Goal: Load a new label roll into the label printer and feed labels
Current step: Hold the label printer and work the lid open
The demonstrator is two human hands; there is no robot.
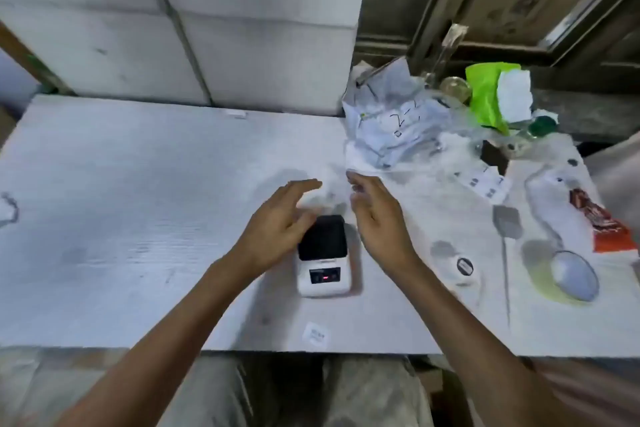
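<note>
A small white label printer (pixel 325 269) with a black lid stands on the white table (pixel 138 204), a red light showing on its front panel. My left hand (pixel 280 218) hovers over the printer's left side, fingers apart, thumb near the lid. Just right of the printer is my right hand (pixel 377 215), fingers spread and empty. Both hands are blurred. A white label roll (pixel 464 269) with a dark core lies on the table to the right of the printer. A single loose label (pixel 316 334) lies near the table's front edge.
Crumpled papers and plastic (pixel 391 121) pile at the back right, beside a green packet (pixel 488 97). A white mouse (pixel 575 274), an orange wrapper (pixel 602 222) and printed slips (pixel 485 184) lie at the right. Large white boxes (pixel 207 28) stand behind the table.
</note>
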